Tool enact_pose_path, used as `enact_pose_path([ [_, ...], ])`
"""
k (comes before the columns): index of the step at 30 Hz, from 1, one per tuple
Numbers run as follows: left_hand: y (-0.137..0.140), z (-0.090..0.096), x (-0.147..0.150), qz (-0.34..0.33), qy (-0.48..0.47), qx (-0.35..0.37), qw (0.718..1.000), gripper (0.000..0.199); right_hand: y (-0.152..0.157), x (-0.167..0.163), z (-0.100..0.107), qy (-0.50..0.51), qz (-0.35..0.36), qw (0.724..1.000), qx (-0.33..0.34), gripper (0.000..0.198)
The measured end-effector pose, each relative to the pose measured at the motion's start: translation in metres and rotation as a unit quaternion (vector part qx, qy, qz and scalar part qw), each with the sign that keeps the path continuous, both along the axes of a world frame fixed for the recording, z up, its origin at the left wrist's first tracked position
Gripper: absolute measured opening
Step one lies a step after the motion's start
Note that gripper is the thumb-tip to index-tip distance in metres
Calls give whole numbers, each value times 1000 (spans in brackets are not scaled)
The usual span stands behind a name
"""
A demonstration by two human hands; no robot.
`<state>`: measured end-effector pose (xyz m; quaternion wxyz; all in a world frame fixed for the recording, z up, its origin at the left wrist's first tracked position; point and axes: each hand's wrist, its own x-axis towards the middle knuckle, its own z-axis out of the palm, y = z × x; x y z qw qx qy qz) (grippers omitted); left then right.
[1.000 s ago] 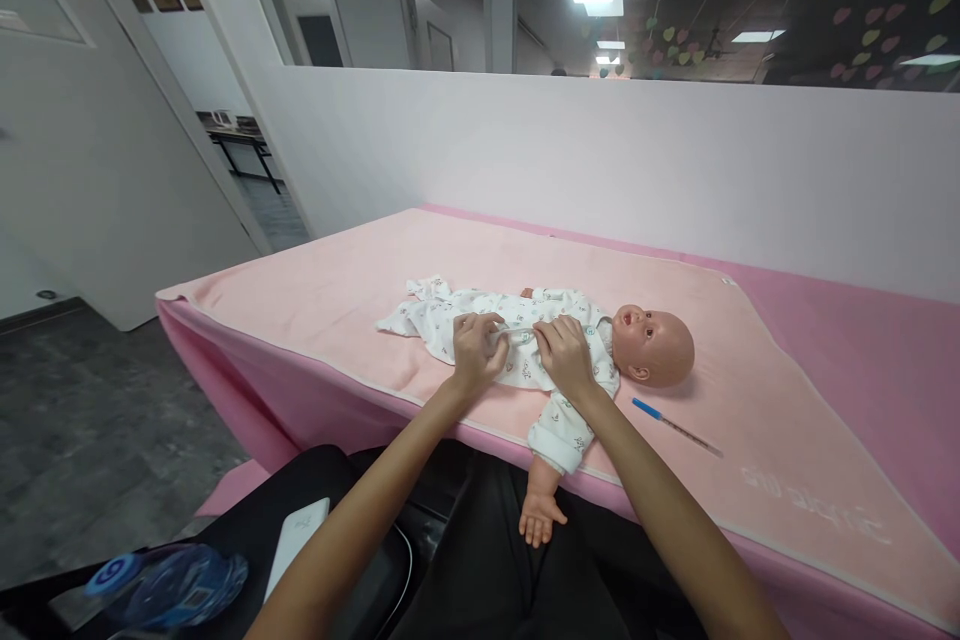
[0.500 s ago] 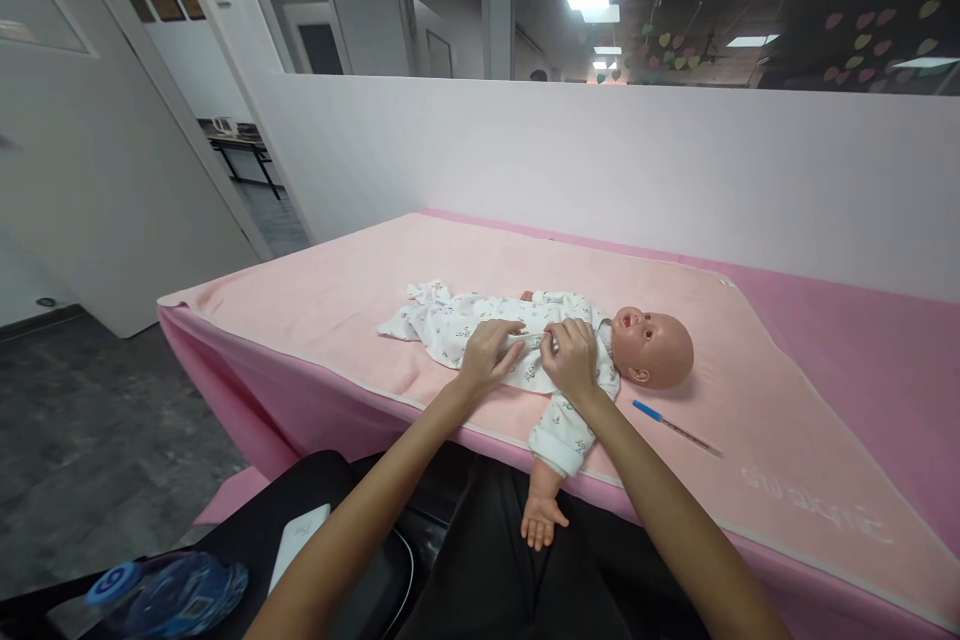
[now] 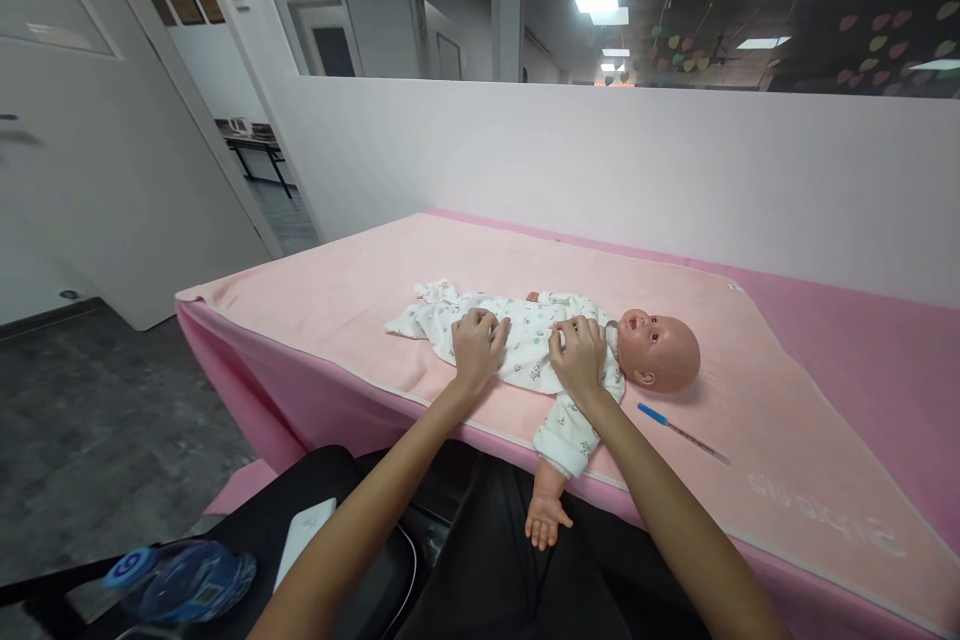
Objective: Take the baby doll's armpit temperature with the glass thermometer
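A baby doll [image 3: 660,350] lies on its back, head to the right, dressed in a white printed baby gown [image 3: 525,355]. Fingers curled, my left hand [image 3: 477,348] grips the gown's cloth near the doll's lower belly. My right hand [image 3: 579,352] is closed on the gown at the chest, just below the collar. Printed cloth shows between the two hands; both sets of fingertips are partly hidden. The doll's near arm [image 3: 547,505] hangs over the table's front edge, palm up.
A blue-capped thermometer-like stick [image 3: 682,432] lies near the doll's head on the pink mat [image 3: 337,270]. At lower left, a water bottle [image 3: 191,580] and a white flat object [image 3: 304,535] rest on a black chair. A white wall [image 3: 600,180] borders the table's back.
My left hand has moved left along the gown, away from my right hand. The right hand stays at the chest. The view has shifted slightly.
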<state>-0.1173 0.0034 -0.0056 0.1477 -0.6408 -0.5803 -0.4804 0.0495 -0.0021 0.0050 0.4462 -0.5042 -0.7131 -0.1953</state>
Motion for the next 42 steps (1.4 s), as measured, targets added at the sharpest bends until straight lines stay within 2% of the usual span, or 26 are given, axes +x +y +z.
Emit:
enact_pose_path([
  [4, -2, 0, 1, -101, -66, -5, 993, 27, 0, 0, 0, -3, -1, 1000, -11, 17],
  [8, -6, 5, 3, -147, -109, 22, 983, 26, 0, 0, 0, -3, 2, 1000, -25, 16],
  [12, -6, 10, 4, -162, -174, 30, 971, 25, -1, 1, 1, 4, 11, 999, -34, 18],
  [16, -4, 9, 3, -149, -265, 27, 952, 24, -1, 2, 2, 15, 27, 999, -35, 22],
  [20, 0, 6, 0, -128, -294, 37, 947, 21, 0, 1, 0, 31, 17, 999, -39, 20],
  [24, 5, 5, -1, -85, -270, 49, 958, 13, 3, 0, -1, 32, -6, 999, -43, 15],
  [27, 8, 3, -1, -90, -239, 26, 966, 3, 3, 0, -1, 12, -18, 999, -47, 14],
  [29, 8, 2, -1, -76, -187, 20, 979, 11, 3, 1, -1, 4, -25, 998, -49, 14],
  [32, 5, 4, -1, -34, -75, 59, 995, 16, 3, 1, -2, 4, -30, 998, -52, 15],
  [34, 3, 7, 3, -59, -1, 75, 995, 16, 3, 1, -2, 5, -29, 998, -52, 17],
  [36, 1, 11, 11, -119, 53, 61, 990, 15, 2, 0, -2, 6, -26, 998, -50, 18],
  [38, 1, 14, 19, -158, 72, 33, 984, 13, 2, 0, -1, 7, -23, 999, -48, 18],
  [42, 2, 14, 29, -160, 66, -7, 985, 15, 0, 0, 0, 7, -24, 998, -49, 17],
])
